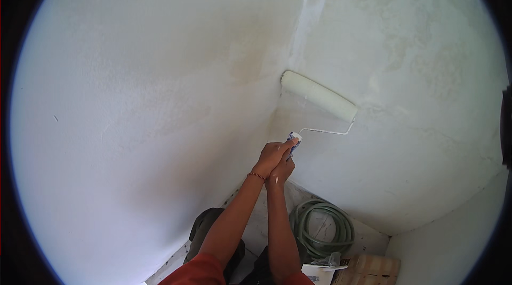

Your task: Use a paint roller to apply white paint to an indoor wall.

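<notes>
Both hands are wrapped round the blue-patterned handle (295,139) of a paint roller. My left hand (272,157), with a braided cord at its wrist, lies over the grip with the thumb along the handle. Partly behind it, my right hand (285,169) grips lower down and bears a whitish smear near the wrist. A thin wire frame (326,131) runs from the handle to the pale roller sleeve (319,96). The sleeve lies slanted against the right-hand wall (400,149), its left end at the corner with the left-hand wall (132,125).
A bright white strip (315,1) runs up the wall near the corner. On the tiled floor lie a coiled green hose (349,221), a cardboard box (376,265) with tape, and a white container (316,273) beside clear plastic. Both walls show patchy, yellowish stains.
</notes>
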The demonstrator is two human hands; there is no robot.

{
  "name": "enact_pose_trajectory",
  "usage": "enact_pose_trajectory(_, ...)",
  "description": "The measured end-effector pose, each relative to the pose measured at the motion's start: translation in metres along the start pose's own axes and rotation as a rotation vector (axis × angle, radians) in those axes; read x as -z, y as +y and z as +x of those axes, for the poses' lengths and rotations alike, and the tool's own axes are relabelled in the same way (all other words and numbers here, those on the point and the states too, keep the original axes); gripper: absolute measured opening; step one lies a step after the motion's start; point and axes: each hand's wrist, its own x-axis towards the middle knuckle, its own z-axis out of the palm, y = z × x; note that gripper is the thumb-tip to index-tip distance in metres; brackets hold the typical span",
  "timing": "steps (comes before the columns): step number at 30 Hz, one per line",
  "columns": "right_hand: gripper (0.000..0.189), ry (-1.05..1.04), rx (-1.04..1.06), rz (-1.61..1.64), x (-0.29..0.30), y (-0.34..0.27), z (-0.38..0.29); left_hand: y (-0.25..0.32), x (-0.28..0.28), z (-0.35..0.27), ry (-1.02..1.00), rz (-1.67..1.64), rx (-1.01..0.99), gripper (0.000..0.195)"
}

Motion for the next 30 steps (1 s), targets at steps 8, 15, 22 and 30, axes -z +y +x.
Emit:
enact_pose_trajectory(8, 0.049, -0.15, 0.211, 0.253, -0.015, -0.119, 0.034, 0.124, -0.034, 0.002, -0.047, -0.102, -0.227, 0.051)
enact_pose_trajectory(15, 0.047, -0.421, 0.332, 0.24, -0.013, -0.243, 0.013, 0.226, -0.048, -0.019, -0.175, -0.304, -0.403, 0.05)
enact_pose_trajectory(22, 0.043, -0.412, 0.352, 0.34, 0.034, -0.127, -0.045, 0.104, -0.029, -0.059, -0.128, -0.232, -0.348, 0.05)
enact_pose_trajectory(30, 0.041, -0.458, 0.073, 0.451, 0.024, -0.206, -0.044, 0.192, -0.045, -0.085, -0.106, -0.284, -0.148, 0.049)
